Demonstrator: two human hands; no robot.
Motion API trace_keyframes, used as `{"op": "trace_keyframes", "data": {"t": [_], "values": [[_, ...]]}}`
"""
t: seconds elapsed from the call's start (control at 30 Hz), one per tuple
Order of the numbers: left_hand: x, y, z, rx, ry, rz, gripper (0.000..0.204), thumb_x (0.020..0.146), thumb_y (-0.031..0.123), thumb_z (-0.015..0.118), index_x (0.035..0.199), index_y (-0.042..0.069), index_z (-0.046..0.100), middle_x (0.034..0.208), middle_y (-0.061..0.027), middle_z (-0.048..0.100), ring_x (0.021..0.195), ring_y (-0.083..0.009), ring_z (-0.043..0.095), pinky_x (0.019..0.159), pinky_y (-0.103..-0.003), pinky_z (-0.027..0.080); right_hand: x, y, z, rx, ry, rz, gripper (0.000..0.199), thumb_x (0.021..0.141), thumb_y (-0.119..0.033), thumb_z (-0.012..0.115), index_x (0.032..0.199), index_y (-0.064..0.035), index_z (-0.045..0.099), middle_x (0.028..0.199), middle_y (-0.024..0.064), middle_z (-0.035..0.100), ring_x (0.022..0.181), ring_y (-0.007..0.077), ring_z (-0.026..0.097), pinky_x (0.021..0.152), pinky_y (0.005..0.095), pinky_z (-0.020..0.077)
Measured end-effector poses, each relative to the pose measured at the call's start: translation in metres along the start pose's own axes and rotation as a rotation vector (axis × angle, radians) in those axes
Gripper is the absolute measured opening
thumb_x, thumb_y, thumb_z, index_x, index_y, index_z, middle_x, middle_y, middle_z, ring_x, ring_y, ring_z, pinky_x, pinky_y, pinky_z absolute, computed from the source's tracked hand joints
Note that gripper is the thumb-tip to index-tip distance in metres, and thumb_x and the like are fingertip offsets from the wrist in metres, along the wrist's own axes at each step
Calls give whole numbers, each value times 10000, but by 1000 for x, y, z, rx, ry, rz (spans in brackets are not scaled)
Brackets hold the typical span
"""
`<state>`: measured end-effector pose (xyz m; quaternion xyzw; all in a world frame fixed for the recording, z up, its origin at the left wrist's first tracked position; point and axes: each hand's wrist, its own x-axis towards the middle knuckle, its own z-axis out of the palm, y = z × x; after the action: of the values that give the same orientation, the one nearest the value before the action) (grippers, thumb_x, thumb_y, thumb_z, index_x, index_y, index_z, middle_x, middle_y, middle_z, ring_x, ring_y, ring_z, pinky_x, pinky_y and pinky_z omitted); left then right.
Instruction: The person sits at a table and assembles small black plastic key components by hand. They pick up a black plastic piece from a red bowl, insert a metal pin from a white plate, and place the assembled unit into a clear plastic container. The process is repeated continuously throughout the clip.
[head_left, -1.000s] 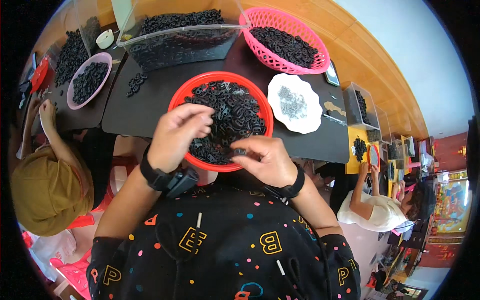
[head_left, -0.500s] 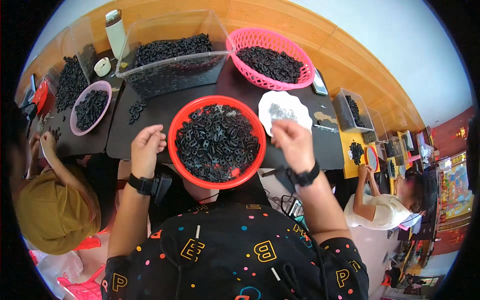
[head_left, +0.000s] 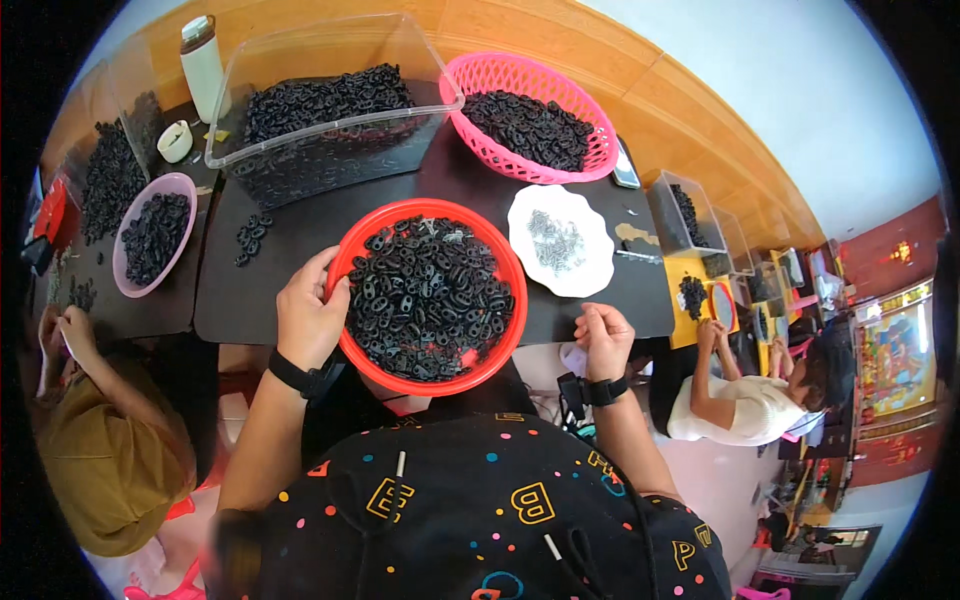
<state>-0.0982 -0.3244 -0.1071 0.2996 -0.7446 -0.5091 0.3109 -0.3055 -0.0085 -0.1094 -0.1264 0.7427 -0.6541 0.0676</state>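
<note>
Basin [head_left: 430, 388] round, red; left hand [head_left: 309, 312] pinching rim [head_left: 517, 300]; right hand [head_left: 606, 342] curled near scalloped plate [head_left: 595, 245], grasp unclear.

Dk tbl [head_left: 265, 290] w/ wht plate [head_left: 590, 265], bskt [head_left: 485, 155]

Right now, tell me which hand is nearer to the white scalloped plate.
The right. The right hand is just on the near side of the white scalloped plate, apart from it; the left hand is across the red basin, at its left rim.
</note>
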Motion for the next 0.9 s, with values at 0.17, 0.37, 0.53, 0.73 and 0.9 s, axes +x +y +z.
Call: {"op": "trace_keyframes", "data": {"t": [0.17, 0.37, 0.53, 0.73, 0.9], "values": [[-1, -3, 0, 72, 40, 79, 335, 791, 1, 575, 1124, 33, 594, 851, -137, 627, 680, -186, 610, 642, -292, 489, 0, 10, 0, -2, 45, -34, 100, 887, -83, 574, 870, -10, 641, 680, 24, 609, 529, 58, 527, 462, 185, 418], [-3, 9, -6, 132, 39, 195, 271, 783, 17, 559, 1044, 35, 629, 788, -152, 592, 668, -266, 592, 625, -333, 467, 3, 16, 3, -26, 87, -69, 97, 885, -88, 578, 867, -15, 639, 676, 22, 604, 525, 56, 516, 459, 186, 411], [-3, 1, -7, 173, 23, 201, 199, 799, 18, 556, 967, 45, 660, 715, -101, 558, 618, -191, 551, 573, -298, 431, 4, 10, 5, -82, 77, -59, 92, 883, -94, 581, 874, -22, 637, 676, 21, 604, 523, 59, 513, 456, 189, 407], [-5, 1, -7, 137, 27, 228, 186, 799, 15, 542, 936, 39, 664, 696, -92, 548, 616, -186, 551, 580, -291, 431, 0, 9, 5, -93, 84, -52, 89, 881, -93, 583, 871, -25, 639, 679, 22, 604, 528, 64, 514, 464, 190, 407], [-4, 7, -8, 159, 9, 191, 180, 783, 6, 549, 924, 32, 658, 712, -107, 560, 625, -211, 559, 593, -302, 444, 0, 6, 5, -114, 87, -63, 91, 878, -89, 583, 874, -17, 640, 695, 27, 611, 546, 68, 522, 479, 198, 414]]}}
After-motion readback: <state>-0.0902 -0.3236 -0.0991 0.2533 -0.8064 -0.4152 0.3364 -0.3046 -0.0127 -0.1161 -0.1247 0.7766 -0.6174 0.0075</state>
